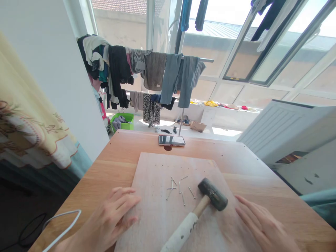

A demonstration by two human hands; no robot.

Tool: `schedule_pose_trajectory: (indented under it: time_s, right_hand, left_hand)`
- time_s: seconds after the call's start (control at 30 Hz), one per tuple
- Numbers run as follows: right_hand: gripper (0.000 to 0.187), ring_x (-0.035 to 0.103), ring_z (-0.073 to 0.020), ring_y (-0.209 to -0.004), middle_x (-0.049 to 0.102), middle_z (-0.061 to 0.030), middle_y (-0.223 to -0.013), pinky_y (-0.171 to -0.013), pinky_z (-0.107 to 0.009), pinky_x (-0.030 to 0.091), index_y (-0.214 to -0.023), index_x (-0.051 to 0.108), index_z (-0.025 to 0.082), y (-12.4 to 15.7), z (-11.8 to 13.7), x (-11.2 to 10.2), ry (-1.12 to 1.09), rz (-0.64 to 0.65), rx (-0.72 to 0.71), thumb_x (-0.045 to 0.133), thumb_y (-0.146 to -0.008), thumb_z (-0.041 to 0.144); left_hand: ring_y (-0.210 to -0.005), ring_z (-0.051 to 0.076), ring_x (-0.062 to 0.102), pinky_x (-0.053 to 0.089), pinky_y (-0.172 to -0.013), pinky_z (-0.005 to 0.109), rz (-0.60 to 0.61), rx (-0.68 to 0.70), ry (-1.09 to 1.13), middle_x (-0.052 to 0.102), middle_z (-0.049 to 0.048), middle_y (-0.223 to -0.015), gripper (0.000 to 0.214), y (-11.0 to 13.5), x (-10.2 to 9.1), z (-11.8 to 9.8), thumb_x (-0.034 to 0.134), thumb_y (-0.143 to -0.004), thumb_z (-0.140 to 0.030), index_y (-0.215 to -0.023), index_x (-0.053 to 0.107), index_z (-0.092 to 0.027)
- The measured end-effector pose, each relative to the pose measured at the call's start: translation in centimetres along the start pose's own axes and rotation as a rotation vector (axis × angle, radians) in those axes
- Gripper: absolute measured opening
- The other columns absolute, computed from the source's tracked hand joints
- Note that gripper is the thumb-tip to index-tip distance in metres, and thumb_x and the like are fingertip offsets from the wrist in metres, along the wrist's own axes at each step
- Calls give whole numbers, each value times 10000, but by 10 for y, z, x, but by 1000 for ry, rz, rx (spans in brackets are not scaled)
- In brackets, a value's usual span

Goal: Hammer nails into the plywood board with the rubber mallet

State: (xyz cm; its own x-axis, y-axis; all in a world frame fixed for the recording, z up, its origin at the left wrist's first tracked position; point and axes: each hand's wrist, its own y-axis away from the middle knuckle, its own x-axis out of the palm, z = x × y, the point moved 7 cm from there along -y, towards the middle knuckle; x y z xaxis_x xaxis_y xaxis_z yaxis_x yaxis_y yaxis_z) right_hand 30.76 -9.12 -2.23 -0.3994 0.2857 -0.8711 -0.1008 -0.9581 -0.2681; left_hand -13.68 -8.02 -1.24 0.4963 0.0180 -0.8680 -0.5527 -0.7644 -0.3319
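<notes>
- Head view: hammer (202,206) lies on board (154,217), nearer fingers of right hand (267,222) than left hand (107,213).
- Fingers empty, slightly spread, at board edges.
- Handle (181,231) marks unreadable.

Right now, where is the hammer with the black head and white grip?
In the head view, the black-headed hammer lies on the pale wooden board, its head right of the loose silver nails.

Pale rectangular wooden board (153,220) lies flat; black-headed, white-gripped hammer (201,206) rests diagonally atop; silvery metal nails (180,187) lie loose left of its head.
</notes>
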Motion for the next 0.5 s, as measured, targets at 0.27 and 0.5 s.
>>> schedule_pose_trajectory:
  time_s: [0.27,0.5]
  right_hand:
    - [495,689,-288,-1149,727,-62,-1252,-971,-447,591,-1245,674,221,18,38,33,63,-10,-25,357,-978,491]
    - [498,556,-295,-1319,587,-111,-1441,-1020,-464,554,-1445,463,176,11,127,81,75,30,-342,404,-1003,399]
  left_hand:
    - [-1251,289,568,443,-1081,476,-192,-147,-180,724,54,-1193,330,22,-12,23,503,-978,-464,-1156,705,-275]
    - [-1029,272,712,570,-912,354,-287,-482,-300,747,45,-1141,421,69,-74,97,458,-951,-566,-1150,685,-273]
